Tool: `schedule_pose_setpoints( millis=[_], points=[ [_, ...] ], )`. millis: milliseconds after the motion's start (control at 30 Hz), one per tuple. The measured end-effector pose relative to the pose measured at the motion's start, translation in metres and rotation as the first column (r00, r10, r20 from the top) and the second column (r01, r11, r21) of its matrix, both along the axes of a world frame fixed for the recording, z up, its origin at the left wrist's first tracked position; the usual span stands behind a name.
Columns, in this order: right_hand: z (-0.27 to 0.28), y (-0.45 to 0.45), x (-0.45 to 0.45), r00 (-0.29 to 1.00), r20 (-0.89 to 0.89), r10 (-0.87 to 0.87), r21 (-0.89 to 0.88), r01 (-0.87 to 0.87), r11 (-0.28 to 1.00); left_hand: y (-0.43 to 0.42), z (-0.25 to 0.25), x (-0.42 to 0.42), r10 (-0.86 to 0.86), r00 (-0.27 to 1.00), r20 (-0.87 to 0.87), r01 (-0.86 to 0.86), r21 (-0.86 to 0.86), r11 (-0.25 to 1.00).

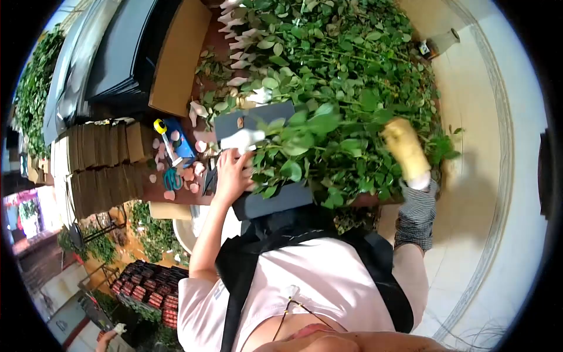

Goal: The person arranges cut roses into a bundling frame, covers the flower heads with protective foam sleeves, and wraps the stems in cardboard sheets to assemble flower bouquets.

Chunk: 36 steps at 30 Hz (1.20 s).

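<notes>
My bare left hand (234, 175) is at the flower end of a leafy rose (241, 141), its fingers curled against the stem just below the white-covered head. Under the rose lies a dark grey board (272, 202), and another piece of grey board (281, 112) shows behind the head. A yellow work glove covers my right hand (406, 146), blurred by motion at the stem end of the greenery; its fingers cannot be made out. Many leafy rose stems (352, 64) are heaped ahead, with pale wrapped heads (237, 44) lined up along their left side.
Left of my hand lie teal-handled scissors (172, 179), a yellow-and-white tool (167, 141), a blue box (183, 141) and scattered petals (189, 174). Stacked cardboard (105, 164) and large grey sheets (120, 53) stand farther left. A glass bottle (441, 44) lies at the far right.
</notes>
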State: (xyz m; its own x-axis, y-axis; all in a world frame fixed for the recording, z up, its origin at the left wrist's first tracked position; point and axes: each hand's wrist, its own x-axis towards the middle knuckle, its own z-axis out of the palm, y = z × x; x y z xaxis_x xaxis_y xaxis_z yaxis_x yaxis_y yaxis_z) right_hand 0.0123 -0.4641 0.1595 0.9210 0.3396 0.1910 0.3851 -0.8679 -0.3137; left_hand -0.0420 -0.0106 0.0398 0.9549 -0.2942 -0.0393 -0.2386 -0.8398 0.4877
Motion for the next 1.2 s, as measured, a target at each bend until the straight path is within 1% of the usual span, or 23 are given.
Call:
schedule_pose_setpoints(
  millis=[33,100,133,200,267,333,400,433,500,567,633,667,733,767,800,833,867,900,967,1067,1100,1167,1200],
  points=[
    [-0.022,0.018,-0.017,0.998,0.050,0.026,0.088,-0.030,0.996,0.000,0.004,0.002,0.001,0.997,-0.077,0.001,0.028,1.000],
    [-0.073,0.041,-0.026,0.998,0.060,0.004,0.025,-0.005,1.000,0.003,-0.002,0.000,-0.042,0.999,-0.009,0.042,0.031,0.999],
    [-0.077,0.056,-0.030,0.991,0.128,-0.032,-0.009,0.033,0.999,0.004,-0.004,-0.001,-0.030,0.999,0.032,0.031,-0.021,0.999],
    [-0.082,0.076,-0.040,0.960,0.215,-0.182,-0.165,0.219,0.962,0.001,0.001,0.000,-0.018,0.995,0.096,0.024,-0.068,0.997],
    [-0.086,0.098,-0.039,0.888,0.322,-0.327,-0.187,0.398,0.898,0.003,0.000,0.001,-0.009,0.999,0.054,0.015,-0.108,0.994],
    [-0.101,0.119,-0.048,0.840,0.224,-0.495,-0.348,0.543,0.764,0.002,-0.007,0.002,-0.021,0.998,0.063,0.028,-0.109,0.994],
    [-0.159,0.119,-0.062,0.831,0.119,-0.543,-0.228,0.556,0.800,0.001,-0.009,0.003,-0.056,0.989,0.138,0.063,-0.045,0.997],
    [-0.179,0.113,-0.063,0.819,0.091,-0.566,-0.135,0.573,0.808,0.002,-0.005,0.004,-0.067,0.993,0.094,0.069,-0.013,0.998],
    [-0.160,0.114,-0.058,0.812,0.108,-0.573,0.015,0.575,0.818,0.004,-0.008,0.008,-0.085,0.995,0.050,0.084,0.011,0.996],
    [-0.129,0.115,-0.057,0.788,0.182,-0.588,0.472,0.455,0.755,0.013,-0.015,0.010,-0.122,0.992,0.045,0.122,-0.008,0.992],
    [-0.095,0.137,-0.058,0.687,0.429,-0.587,0.464,0.390,0.795,0.026,-0.014,0.001,-0.142,0.987,0.080,0.153,-0.153,0.976],
    [-0.079,0.154,-0.065,0.816,0.254,-0.520,0.504,0.347,0.791,0.039,-0.017,-0.004,-0.161,0.983,0.091,0.171,-0.119,0.978],
    [-0.045,0.194,-0.075,0.971,0.161,-0.178,0.615,0.042,0.788,0.049,-0.016,-0.020,-0.009,0.996,0.083,0.028,-0.236,0.971],
    [-0.045,0.211,-0.069,0.971,0.237,0.042,0.617,-0.184,0.765,0.054,-0.026,-0.024,0.085,0.992,0.093,-0.054,-0.296,0.954],
    [-0.046,0.225,-0.070,0.967,-0.124,0.221,0.464,-0.140,0.875,0.055,-0.024,-0.024,0.081,0.992,0.094,-0.050,-0.295,0.954],
    [-0.053,0.238,-0.064,0.937,-0.204,0.284,0.135,-0.260,0.956,0.057,-0.021,-0.026,0.108,0.980,-0.170,-0.153,-0.285,0.946],
    [-0.051,0.249,-0.062,0.895,-0.378,0.237,-0.044,-0.273,0.961,0.059,-0.019,-0.027,0.129,0.897,-0.422,-0.252,-0.250,0.935],
    [-0.073,0.261,-0.055,0.873,-0.447,0.198,-0.236,-0.328,0.915,0.054,-0.017,-0.028,0.083,0.913,-0.400,-0.189,-0.234,0.954],
    [-0.097,0.271,-0.035,0.813,-0.515,0.270,-0.263,-0.450,0.853,0.042,-0.003,-0.032,-0.050,0.945,-0.324,-0.007,-0.171,0.985],
    [-0.086,0.284,-0.017,0.720,-0.652,0.238,-0.305,-0.537,0.786,0.036,0.002,-0.031,-0.029,0.952,-0.304,-0.026,-0.173,0.985],
    [-0.088,0.282,-0.019,0.727,-0.629,0.274,-0.295,-0.549,0.782,0.034,0.003,-0.031,-0.012,0.954,-0.301,-0.034,-0.150,0.988],
    [-0.094,0.276,-0.022,0.761,-0.544,0.354,-0.280,-0.562,0.778,0.031,-0.001,-0.032,-0.001,0.961,-0.278,-0.105,-0.365,0.925],
    [-0.097,0.279,-0.026,0.810,-0.480,0.336,-0.385,-0.539,0.749,0.032,-0.002,-0.033,0.004,0.963,-0.271,-0.112,-0.387,0.915]
  ],
)
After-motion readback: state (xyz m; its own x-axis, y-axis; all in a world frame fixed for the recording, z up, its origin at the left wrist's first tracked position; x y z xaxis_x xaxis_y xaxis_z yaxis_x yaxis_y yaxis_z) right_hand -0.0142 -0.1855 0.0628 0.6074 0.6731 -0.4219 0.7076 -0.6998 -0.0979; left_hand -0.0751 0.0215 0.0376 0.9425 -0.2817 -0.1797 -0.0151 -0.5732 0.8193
